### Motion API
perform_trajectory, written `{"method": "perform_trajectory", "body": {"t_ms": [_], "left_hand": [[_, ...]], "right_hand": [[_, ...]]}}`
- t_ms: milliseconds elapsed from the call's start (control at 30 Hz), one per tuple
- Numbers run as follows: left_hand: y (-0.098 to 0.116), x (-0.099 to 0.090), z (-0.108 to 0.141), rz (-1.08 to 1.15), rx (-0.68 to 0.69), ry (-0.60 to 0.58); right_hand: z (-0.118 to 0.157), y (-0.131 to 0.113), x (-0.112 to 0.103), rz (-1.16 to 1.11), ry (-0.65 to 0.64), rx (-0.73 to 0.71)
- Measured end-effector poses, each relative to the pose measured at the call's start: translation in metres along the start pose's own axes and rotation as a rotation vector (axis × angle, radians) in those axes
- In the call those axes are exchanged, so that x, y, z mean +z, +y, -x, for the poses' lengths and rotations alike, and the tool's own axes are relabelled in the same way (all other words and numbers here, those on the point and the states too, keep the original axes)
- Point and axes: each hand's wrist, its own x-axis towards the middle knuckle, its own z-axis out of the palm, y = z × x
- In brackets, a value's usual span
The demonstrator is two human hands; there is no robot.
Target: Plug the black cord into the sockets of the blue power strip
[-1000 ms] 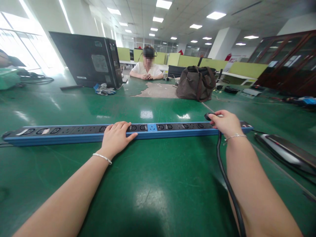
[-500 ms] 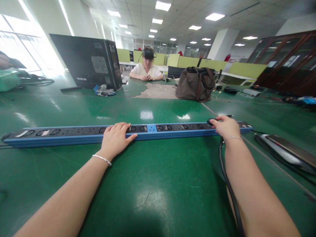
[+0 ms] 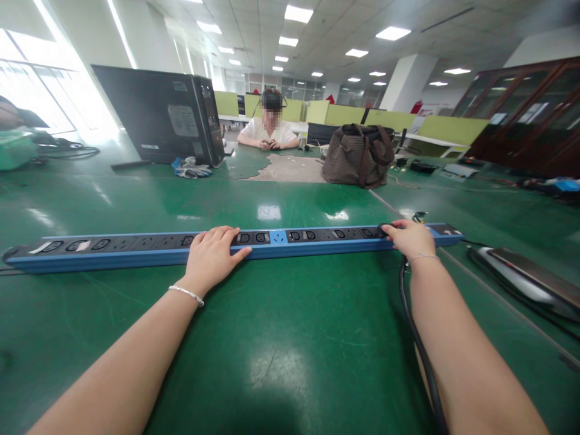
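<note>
A long blue power strip [image 3: 317, 243] with black sockets lies across the green table [image 3: 281, 338]. My left hand [image 3: 216, 251] rests over its left-middle part, fingers on top and thumb along the front edge. At the strip's right part, my right hand [image 3: 411, 237] is closed on a black plug [image 3: 385, 229], which sits at the sockets; whether it is inserted cannot be made out. From beneath this hand a thick black cable [image 3: 414, 326] runs down along the right forearm.
A black computer case [image 3: 167, 115] stands at the back left, with gloves [image 3: 193, 168] beside it. A brown bag [image 3: 357, 156] sits at the back, near a seated person [image 3: 270, 130]. A silver and black device [image 3: 530, 281] with cables lies at the right.
My right hand and the plug have moved slightly left and down onto the strip's sockets. My left hand has stayed in place.
</note>
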Motion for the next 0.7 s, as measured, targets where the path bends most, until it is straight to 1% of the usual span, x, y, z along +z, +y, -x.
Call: {"method": "perform_trajectory", "body": {"t_ms": [67,133,300,400,533,700], "left_hand": [[0.0,0.0,0.0,0.001,0.001,0.001],[0.0,0.001,0.0,0.002,0.001,0.002],[-0.001,0.002,0.0,0.005,0.002,0.001],[-0.001,0.002,0.0,0.004,0.003,-0.003],[-0.002,0.003,-0.001,-0.001,0.003,-0.002],[-0.002,0.003,0.0,-0.009,0.003,-0.004]], "right_hand": [[0.002,-0.002,0.001,0.018,-0.002,0.051],[0.005,-0.005,0.001,0.037,-0.001,0.071],[0.012,-0.014,-0.002,0.118,0.043,0.05],[0.011,-0.015,-0.005,0.151,0.037,0.027],[0.006,-0.013,-0.005,0.102,-0.004,0.049],[0.008,-0.011,-0.001,-0.051,-0.027,0.1]]}}
